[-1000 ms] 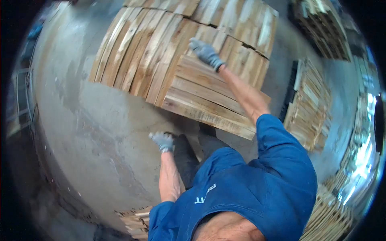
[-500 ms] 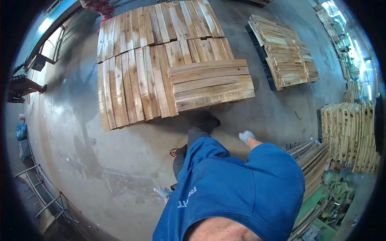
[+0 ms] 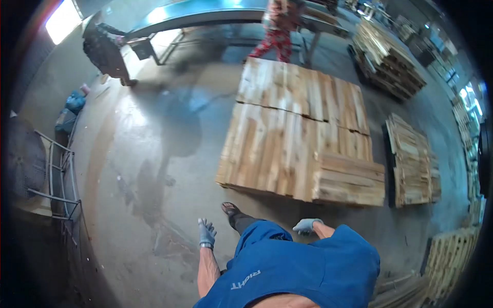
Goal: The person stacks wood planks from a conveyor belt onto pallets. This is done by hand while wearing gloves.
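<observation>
My left hand (image 3: 206,233), in a light grey glove, hangs over the bare floor with its fingers spread and nothing in them. To its right, my right hand (image 3: 306,225), also gloved, is held in front of my blue shirt (image 3: 303,262). Its fingers look stretched out and hold nothing. Closest to the right hand is the big stack of wooden boards (image 3: 262,149); a gap of floor lies between them. On the stack's near right corner, several boards (image 3: 349,179) lie crosswise over the others.
Behind the stack walks a person in red patterned trousers (image 3: 280,43), beside a long blue-topped table (image 3: 200,13). Another person (image 3: 105,51) stands at its left end. More board stacks (image 3: 411,161) stand on the right. A metal frame (image 3: 64,174) and a large fan (image 3: 23,159) are at left.
My view has swung left and up, so the stack now appears farther right and both persons show more fully. My left hand has come forward from beside my body, with fingers spread.
</observation>
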Tool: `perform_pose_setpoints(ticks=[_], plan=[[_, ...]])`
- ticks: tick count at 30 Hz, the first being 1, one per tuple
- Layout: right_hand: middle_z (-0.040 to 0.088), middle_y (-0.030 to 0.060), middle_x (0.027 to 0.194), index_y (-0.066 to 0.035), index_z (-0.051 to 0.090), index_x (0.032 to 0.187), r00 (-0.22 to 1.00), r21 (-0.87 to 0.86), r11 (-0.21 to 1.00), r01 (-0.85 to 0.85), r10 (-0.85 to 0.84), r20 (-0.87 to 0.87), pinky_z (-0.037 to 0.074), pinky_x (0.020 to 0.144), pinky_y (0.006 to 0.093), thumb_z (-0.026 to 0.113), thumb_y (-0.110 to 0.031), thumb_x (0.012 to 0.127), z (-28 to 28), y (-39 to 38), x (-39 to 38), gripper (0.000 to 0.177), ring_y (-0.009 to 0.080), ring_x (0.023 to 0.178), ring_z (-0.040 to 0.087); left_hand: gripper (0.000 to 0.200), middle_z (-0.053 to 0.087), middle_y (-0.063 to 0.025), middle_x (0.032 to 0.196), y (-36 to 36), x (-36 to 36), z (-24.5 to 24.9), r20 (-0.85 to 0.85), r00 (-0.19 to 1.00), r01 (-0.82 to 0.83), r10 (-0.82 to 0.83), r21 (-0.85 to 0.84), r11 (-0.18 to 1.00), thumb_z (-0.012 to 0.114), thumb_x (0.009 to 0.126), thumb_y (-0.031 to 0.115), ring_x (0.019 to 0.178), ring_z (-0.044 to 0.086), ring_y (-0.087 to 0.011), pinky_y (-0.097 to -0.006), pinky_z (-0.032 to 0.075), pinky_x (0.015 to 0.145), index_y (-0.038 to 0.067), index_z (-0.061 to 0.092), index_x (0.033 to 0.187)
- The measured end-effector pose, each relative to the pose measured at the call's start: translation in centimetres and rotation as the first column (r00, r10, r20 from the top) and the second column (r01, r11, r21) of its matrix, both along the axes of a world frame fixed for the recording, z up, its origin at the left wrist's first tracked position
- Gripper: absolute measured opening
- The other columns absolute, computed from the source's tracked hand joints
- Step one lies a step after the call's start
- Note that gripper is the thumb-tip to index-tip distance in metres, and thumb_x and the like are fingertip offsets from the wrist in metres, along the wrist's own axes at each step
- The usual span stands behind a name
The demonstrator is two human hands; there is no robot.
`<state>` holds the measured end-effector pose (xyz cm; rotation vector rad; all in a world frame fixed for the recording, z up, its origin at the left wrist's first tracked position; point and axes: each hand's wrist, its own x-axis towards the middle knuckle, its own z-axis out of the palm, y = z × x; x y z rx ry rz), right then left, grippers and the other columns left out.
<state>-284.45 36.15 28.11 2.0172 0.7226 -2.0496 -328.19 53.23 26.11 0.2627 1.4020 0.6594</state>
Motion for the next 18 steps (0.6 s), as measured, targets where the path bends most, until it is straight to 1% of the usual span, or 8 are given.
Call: perform_pose_setpoints(ticks=[2,4,5,7,9,10,13,18], plan=[[0.062,0.0062,0.068,-0.01,0.067,0.075,0.955,0.158,0.942,-0.295,0.287,0.076,0.043,0.051,0.0348,0.057,-0.043,0.08,-0.5,10.5,-1.5,0.035,0.017,0.055,0.053,0.084,0.023,-0.0188,0.149,1.7,-5.6,-1.3,-0.077,0.997,-0.016,0.016,-0.002,1.0,0.035,0.085,0.069,0.135,0.024,-0.0375,-0.0537,0.022,0.106,0.018,0.014,0.148],[0.066,0.0129,0.074,-0.004,0.069,0.085,0.928,0.286,0.885,-0.367,0.327,0.179,0.048,0.06,0.04,0.054,-0.043,0.079,0.2,20.6,-5.2,0.042,0.029,0.066,0.061,0.084,0.022,-0.0187,0.149,1.3,-11.4,-1.0,-0.103,0.993,-0.075,0.065,-0.093,0.993,0.038,0.085,0.068,0.135,0.024,-0.0382,-0.054,0.024,0.106,0.019,0.013,0.148],[0.067,0.0194,0.085,-0.003,0.068,0.092,0.793,0.54,0.58,-0.61,0.432,0.43,0.049,0.073,0.0437,0.049,-0.043,0.08,-3.7,25.5,-6.7,0.046,0.0377,0.081,0.063,0.086,0.021,-0.0183,0.15,1.1,-14.0,-0.2,-0.113,0.992,-0.079,0.063,-0.135,0.988,0.038,0.084,0.069,0.135,0.024,-0.0392,-0.0547,0.024,0.106,0.018,0.013,0.148],[0.062,0.0212,0.108,-0.003,0.064,0.104,0.832,0.636,0.536,-0.554,0.345,0.434,0.045,0.088,0.0419,0.045,-0.044,0.083,-3.3,35.8,-11.7,0.049,0.0369,0.102,0.059,0.088,0.034,-0.0201,0.143,0.5,-17.9,0.7,-0.257,0.96,-0.157,0.112,-0.164,0.974,0.042,0.082,0.068,0.131,0.033,-0.0394,-0.0511,0.027,0.105,0.011,0.022,0.146],[0.063,0.0213,0.105,-0.003,0.064,0.102,0.944,0.791,0.515,-0.329,0.167,0.284,0.047,0.085,0.041,0.047,-0.041,0.083,-1.9,43.6,-17.5,0.047,0.0367,0.098,0.061,0.072,0.052,-0.0171,0.121,-1.3,-25.6,-6.2,0.147,0.935,-0.245,0.322,-0.389,0.888,0.044,0.083,0.065,0.109,0.051,-0.0362,-0.0499,0.043,0.088,0.01,0.043,0.13],[0.063,0.0208,0.107,-0.003,0.065,0.103,0.923,0.705,0.597,-0.382,0.215,0.318,0.047,0.085,0.0395,0.047,-0.04,0.083,0.0,47.3,-20.5,0.046,0.0355,0.098,0.061,0.071,0.052,-0.0166,0.12,-0.8,-26.0,-6.2,0.126,0.939,-0.242,0.321,-0.426,0.872,0.044,0.083,0.064,0.107,0.051,-0.0355,-0.0494,0.042,0.087,0.01,0.044,0.129],[0.063,0.0186,0.109,-0.005,0.066,0.103,0.914,0.715,0.571,-0.405,0.269,0.303,0.045,0.087,0.0405,0.051,-0.036,0.082,0.8,55.2,-30.3,0.04,0.0338,0.101,0.06,0.068,0.052,-0.0152,0.115,5.5,-23.6,-5.2,-0.128,0.984,-0.164,0.126,-0.352,0.922,0.045,0.083,0.063,0.102,0.05,-0.0335,-0.0479,0.042,0.082,0.01,0.045,0.126],[0.063,0.0173,0.111,-0.006,0.064,0.109,0.874,0.825,0.417,-0.382,0.453,0.176,0.045,0.089,0.0411,0.051,-0.041,0.084,2.3,59.6,-39.0,0.044,0.0351,0.104,0.058,0.062,0.052,-0.0128,0.108,15.1,-27.7,-4.3,-0.194,0.979,-0.004,-0.055,-0.293,0.956,0.046,0.084,0.062,0.093,0.049,-0.03,-0.0453,0.041,0.075,0.011,0.046,0.119]])
